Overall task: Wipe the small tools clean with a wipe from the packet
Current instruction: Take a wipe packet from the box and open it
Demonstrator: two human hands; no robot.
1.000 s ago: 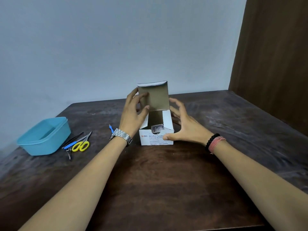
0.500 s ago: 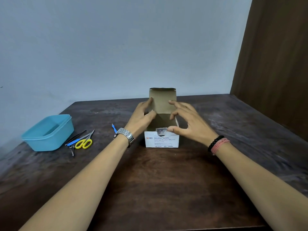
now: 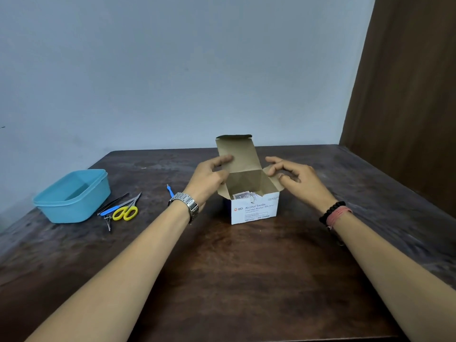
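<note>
Left hand (image 3: 208,177) and right hand (image 3: 294,177) reach forward, fingers curled.

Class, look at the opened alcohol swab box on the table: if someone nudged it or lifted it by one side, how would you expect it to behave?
The alcohol swab box is thin card, so its walls would probably flex under a squeeze. Only a few sachets show low inside, so it is likely light and would slide easily. Its raised lid flap may make it tip backward.

A white alcohol swab box (image 3: 255,208) is stood open at frame centre, lid flap raised, sachets (image 3: 243,195) seen inside. Yellow-handled scissors (image 3: 125,211), tweezers (image 3: 113,202) and blue picks (image 3: 169,190) are laid at left.
</note>
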